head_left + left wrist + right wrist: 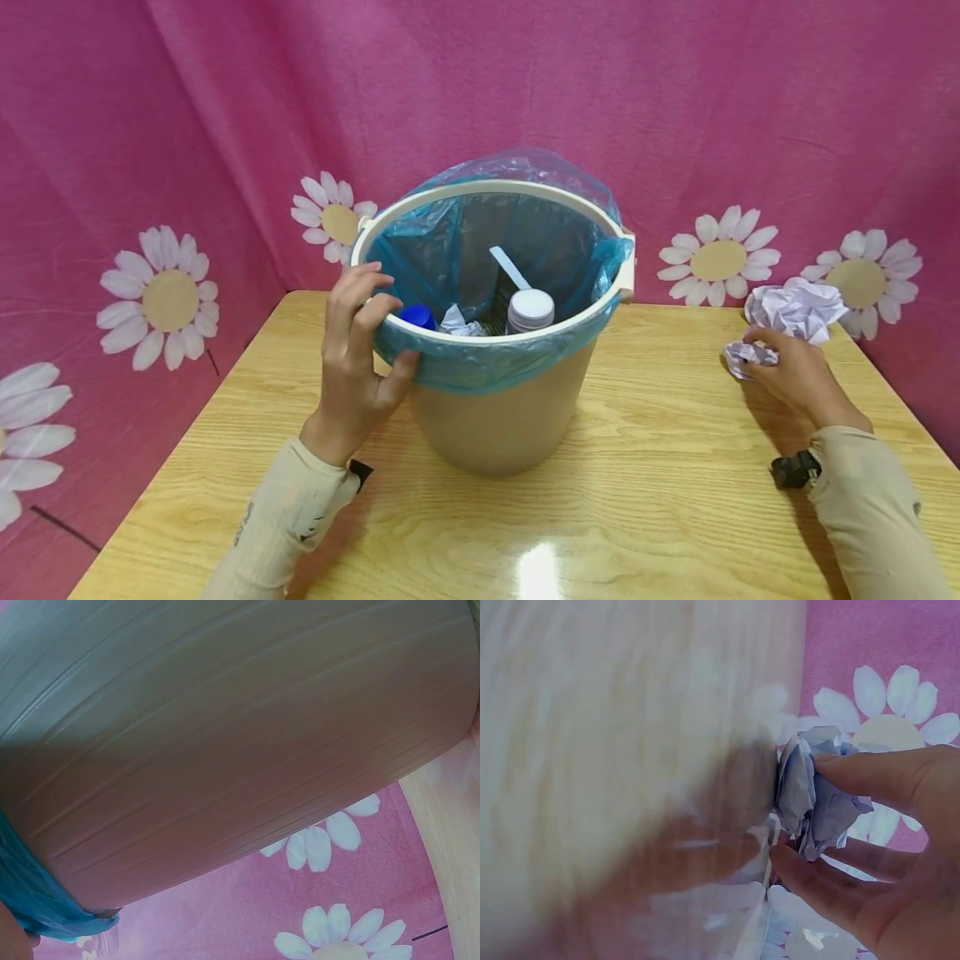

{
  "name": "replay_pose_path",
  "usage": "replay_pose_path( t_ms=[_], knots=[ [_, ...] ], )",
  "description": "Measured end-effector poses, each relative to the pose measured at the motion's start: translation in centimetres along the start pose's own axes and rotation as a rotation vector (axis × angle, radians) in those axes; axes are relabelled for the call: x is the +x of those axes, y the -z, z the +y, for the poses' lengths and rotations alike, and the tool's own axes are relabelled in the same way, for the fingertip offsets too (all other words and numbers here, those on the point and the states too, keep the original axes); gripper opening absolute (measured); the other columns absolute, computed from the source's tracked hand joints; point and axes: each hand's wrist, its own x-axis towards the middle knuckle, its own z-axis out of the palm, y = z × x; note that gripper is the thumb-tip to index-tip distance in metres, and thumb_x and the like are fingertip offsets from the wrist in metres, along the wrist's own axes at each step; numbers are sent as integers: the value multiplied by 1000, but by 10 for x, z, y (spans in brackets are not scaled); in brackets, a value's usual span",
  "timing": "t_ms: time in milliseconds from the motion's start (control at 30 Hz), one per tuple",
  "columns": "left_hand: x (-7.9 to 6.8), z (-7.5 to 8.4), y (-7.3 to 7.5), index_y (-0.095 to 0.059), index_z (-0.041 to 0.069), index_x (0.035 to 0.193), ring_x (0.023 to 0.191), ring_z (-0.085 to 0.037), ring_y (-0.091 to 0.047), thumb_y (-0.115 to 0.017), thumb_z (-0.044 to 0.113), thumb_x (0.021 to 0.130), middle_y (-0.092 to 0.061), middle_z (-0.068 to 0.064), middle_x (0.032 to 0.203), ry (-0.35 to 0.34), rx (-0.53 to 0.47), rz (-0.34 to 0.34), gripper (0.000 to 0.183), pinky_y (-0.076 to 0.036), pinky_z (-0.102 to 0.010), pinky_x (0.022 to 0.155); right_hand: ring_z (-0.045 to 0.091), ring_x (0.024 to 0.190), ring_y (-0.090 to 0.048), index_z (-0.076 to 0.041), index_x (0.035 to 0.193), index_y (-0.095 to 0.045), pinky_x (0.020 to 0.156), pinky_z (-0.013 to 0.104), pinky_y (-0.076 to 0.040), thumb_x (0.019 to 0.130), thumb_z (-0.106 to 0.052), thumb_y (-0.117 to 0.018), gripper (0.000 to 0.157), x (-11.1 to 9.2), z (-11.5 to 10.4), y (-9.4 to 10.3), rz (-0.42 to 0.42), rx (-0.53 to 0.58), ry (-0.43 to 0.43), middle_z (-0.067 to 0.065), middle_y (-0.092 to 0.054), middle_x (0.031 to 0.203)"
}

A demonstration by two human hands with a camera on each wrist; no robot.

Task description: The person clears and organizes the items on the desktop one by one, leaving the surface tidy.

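Note:
A beige bucket (498, 429) lined with a blue plastic bag (487, 367) stands mid-table. My left hand (352, 358) grips its white rim at the left, fingers over the edge and thumb against the bag outside. Inside sit a blue cap (417, 316), crumpled paper (459, 323), a white-lidded container (530, 310) and a white strip (510, 267) beside something dark; their lower parts are hidden. At the far right, my right hand (804, 379) pinches a small crumpled paper ball (741, 358) between thumb and fingers, low over the table. The right wrist view shows this paper (806, 791) close up.
A larger crumpled paper ball (797, 307) lies just behind my right hand, near the table's back right corner. Pink cloth (465, 75) with white flowers hangs behind and at both sides of the wooden table (637, 500).

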Motion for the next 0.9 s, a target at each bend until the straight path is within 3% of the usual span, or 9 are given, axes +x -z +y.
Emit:
replay_pose_path(
  t_ms=[200, 433, 733, 900],
  knots=[
    [0, 0, -1, -51, 8, 116, 126, -37, -49, -49, 47, 98, -56, -19, 124, -3, -2, 5, 43, -43, -52, 106, 38, 77, -56, 7, 111, -63, 65, 48, -43, 81, -6, -77, 35, 0, 0, 7, -12, 11, -11, 34, -65, 98],
    [3, 0, -2, -51, 8, 116, 127, -36, -49, -48, 48, 98, -55, -20, 124, -5, 0, 8, 43, -43, -52, 106, 43, 83, -61, 5, 115, -63, 71, 52, -41, 82, -10, -80, 40, 0, -2, 15, 34, 26, -14, 33, -67, 96],
    [1, 0, -3, -51, 8, 115, 125, -36, -50, -49, 49, 98, -56, -20, 123, -4, -14, 25, 44, -43, -52, 106, 28, 76, -57, 2, 120, -64, 63, 31, -39, 90, -20, -74, 38, 3, -12, 27, 71, 38, -40, 27, -68, 94],
    [1, 0, -3, -51, 8, 115, 126, -36, -50, -49, 49, 98, -56, -19, 124, -1, -12, 21, 44, -43, -52, 106, 29, 74, -58, 1, 122, -63, 61, 33, -41, 94, -24, -70, 39, 3, -18, 34, 93, 35, -58, 30, -67, 95]
  ],
)
